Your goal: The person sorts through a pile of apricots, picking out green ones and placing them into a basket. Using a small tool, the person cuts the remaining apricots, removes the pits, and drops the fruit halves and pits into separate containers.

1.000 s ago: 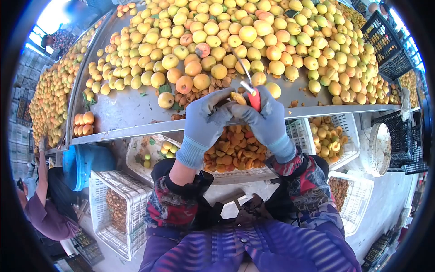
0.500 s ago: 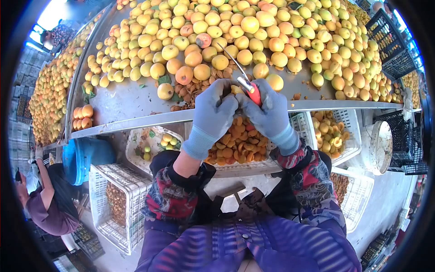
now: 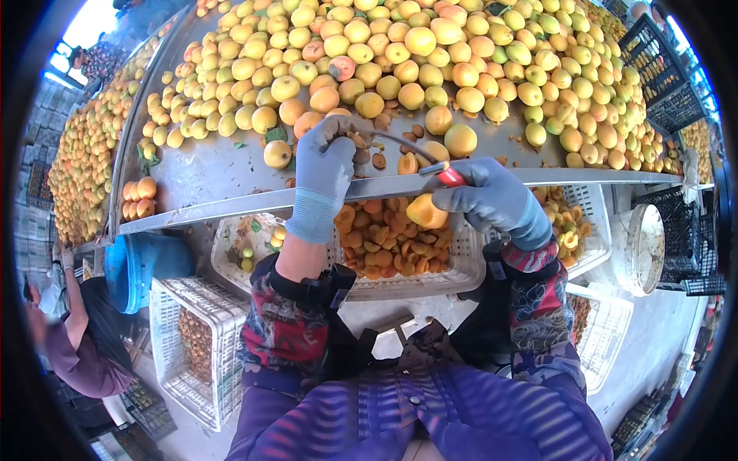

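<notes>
My left hand (image 3: 326, 157), in a grey-blue glove, is over the table edge with its fingers curled beside a heap of brown pits (image 3: 377, 160); what is inside its grip is hidden. A knife with a red handle (image 3: 451, 177) is in my gloved right hand (image 3: 488, 196), its thin blade pointing left across the table edge. Just under the right fingertips is an orange apricot half (image 3: 427, 211), above a white crate (image 3: 469, 270) of cut apricots (image 3: 384, 244). Another apricot piece (image 3: 407, 163) shows close to the blade. Whole apricots (image 3: 369, 106) lie heaped beyond my hands.
A metal table (image 3: 200, 175) spans the view. Below it are a blue bucket (image 3: 157, 265), a white crate of pits (image 3: 219, 323), another crate of apricots (image 3: 603, 242) and a white bucket (image 3: 649, 250). Black crates (image 3: 653, 54) stand right. At left sits another person (image 3: 88, 353).
My hands have moved apart, the left toward the pits, the right outward and down with the knife. The blade has swung leftward. An apricot half now shows below the right hand.
</notes>
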